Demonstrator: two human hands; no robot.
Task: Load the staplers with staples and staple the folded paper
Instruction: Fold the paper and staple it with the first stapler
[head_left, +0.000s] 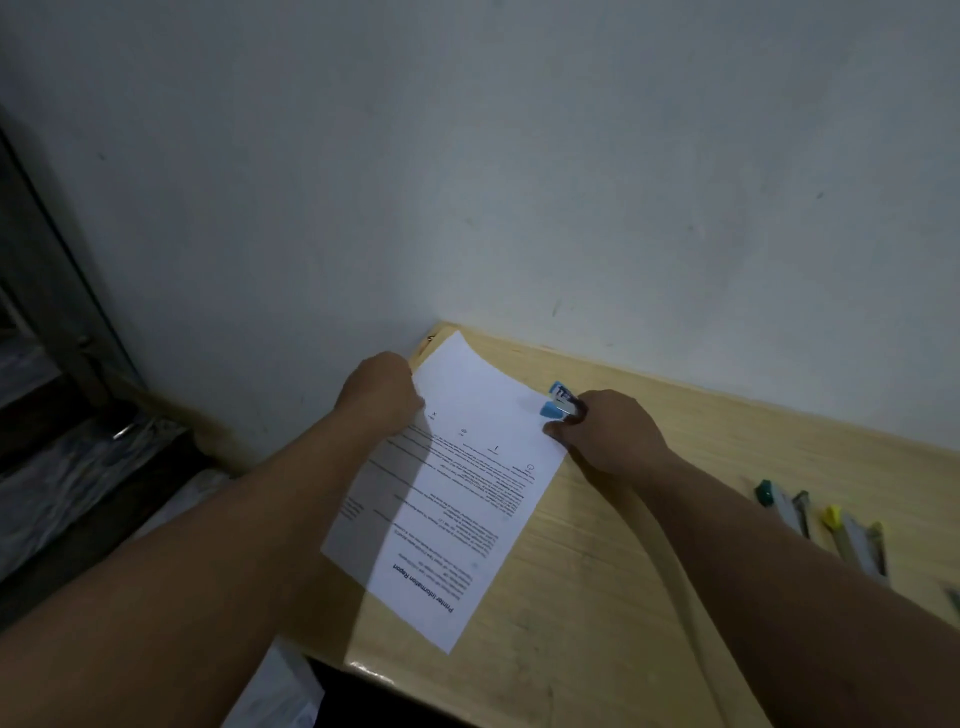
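At a pale wooden bench (597, 597) set against a grey wall (519, 156), my left hand (382, 392) pinches the far edge of a printed paper (457, 499) lying on the bench. My right hand (608, 428) is closed in a grip around a blue stapler (560, 401) biting the sheet's right edge. More staplers (826, 525) lie well apart, at right.
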